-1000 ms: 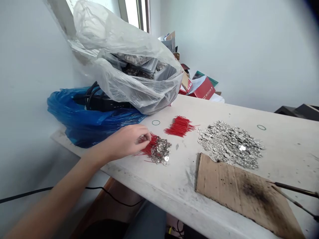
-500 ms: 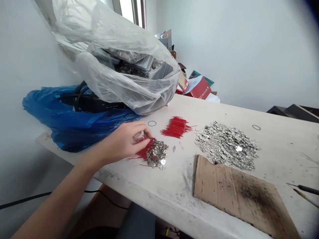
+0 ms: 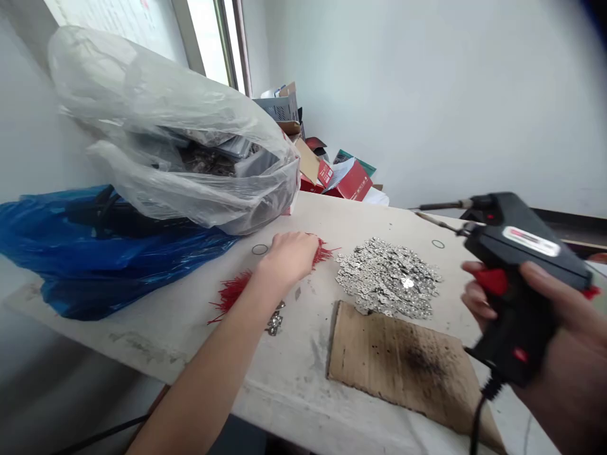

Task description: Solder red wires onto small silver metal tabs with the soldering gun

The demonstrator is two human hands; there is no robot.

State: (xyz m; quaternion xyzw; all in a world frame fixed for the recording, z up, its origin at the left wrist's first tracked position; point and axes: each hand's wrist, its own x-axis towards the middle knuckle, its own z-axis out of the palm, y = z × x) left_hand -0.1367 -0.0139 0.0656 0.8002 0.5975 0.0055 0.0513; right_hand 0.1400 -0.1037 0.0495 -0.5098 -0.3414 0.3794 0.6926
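- Head view, what has changed: the left hand (image 3: 290, 256) has left the nearer bundle of red wires (image 3: 231, 294), where it was picking half a second ago, and now lies fingers-down on the farther bundle of red wires (image 3: 324, 251). Whether it grips any strands I cannot tell, as the palm hides them.
- The right hand (image 3: 545, 328), out of view before, now comes in at the right edge, clamped around the grip of a black soldering gun (image 3: 516, 265) with a finger at its red trigger; the tip points left above the counter (image 3: 303, 385).
- My reading: a wire is being fetched while the tool is brought up.
- Head view, counts: two red wire bundles; one large heap of metal tabs (image 3: 386, 278) and one small cluster of tabs (image 3: 274, 322) beside the forearm; one scorched cardboard sheet (image 3: 403, 363); two small rings (image 3: 260, 249); one clear plastic bag (image 3: 175, 158) on one blue bag (image 3: 95, 246).
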